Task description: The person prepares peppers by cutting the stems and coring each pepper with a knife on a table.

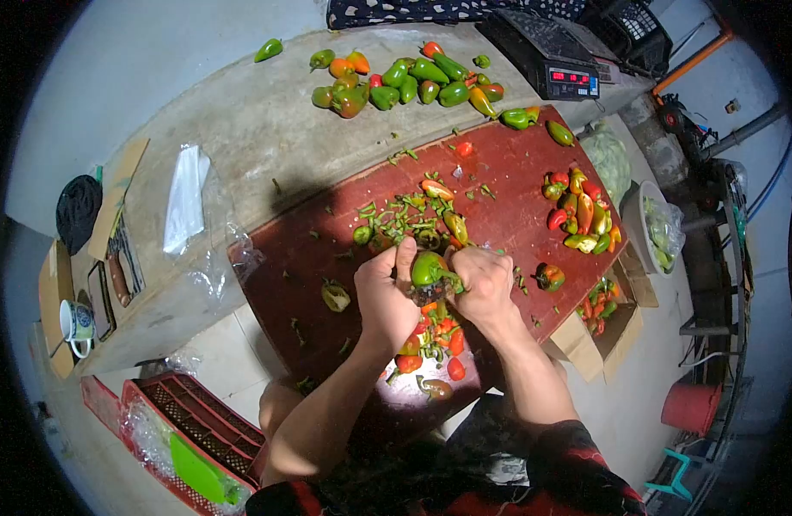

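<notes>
Green pepper: between our hands, above the middle of the red table.
Left hand: curled firmly around the pepper's side.
Right hand: bent at the stem; fingertips hidden, so we cannot tell its pinch.
Hold: we'd best steady the body, working near the stem's base.
Stem: points rightward; long axis seemingly crosswise.

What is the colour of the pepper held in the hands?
The pepper is mainly green on top; the head view shows it best.
</notes>
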`<state>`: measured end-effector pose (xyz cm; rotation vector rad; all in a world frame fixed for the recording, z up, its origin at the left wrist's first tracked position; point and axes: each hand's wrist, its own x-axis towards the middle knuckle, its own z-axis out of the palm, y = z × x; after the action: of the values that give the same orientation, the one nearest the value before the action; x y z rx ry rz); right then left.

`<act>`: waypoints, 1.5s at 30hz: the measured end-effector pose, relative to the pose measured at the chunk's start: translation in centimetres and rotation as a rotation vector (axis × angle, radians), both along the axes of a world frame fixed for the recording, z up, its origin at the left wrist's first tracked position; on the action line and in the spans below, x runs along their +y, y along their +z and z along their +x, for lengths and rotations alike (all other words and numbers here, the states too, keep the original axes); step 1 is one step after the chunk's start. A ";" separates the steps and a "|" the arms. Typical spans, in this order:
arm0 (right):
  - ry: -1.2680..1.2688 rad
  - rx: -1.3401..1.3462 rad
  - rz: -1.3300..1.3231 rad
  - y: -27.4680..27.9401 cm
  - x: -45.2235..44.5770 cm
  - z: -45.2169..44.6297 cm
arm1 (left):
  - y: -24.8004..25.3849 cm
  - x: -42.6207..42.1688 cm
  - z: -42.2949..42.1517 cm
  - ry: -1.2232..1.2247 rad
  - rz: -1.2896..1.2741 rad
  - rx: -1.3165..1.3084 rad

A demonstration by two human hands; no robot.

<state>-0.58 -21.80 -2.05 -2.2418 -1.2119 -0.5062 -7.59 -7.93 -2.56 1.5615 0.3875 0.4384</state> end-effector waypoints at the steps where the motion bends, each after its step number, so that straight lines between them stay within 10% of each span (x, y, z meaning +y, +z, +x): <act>1: -0.014 0.009 -0.016 0.0 -0.1 0.0 | 0.1 -0.1 0.0 0.003 -0.003 0.026; 12: -0.080 0.016 0.003 -0.2 -0.7 1.1 | 0.2 -0.1 -0.1 -0.072 0.118 0.169; 22: -0.272 0.095 -0.111 -0.9 -1.6 3.1 | 1.0 -1.1 2.3 -0.068 -0.282 0.119; 28: -0.746 0.318 -0.586 -1.8 -7.3 10.2 | 1.9 1.1 -0.4 -0.156 -0.254 -0.018; 35: -0.396 0.365 0.100 0.0 -3.3 5.3 | 2.3 2.5 0.1 -0.064 -0.335 -0.014; 45: 0.055 0.796 0.380 1.5 -1.0 1.2 | 1.3 2.0 0.4 -0.189 -0.335 -0.001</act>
<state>0.63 -22.78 -0.58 -1.7865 -0.6802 0.1756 -7.24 -5.90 -1.26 1.2575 0.2923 0.2145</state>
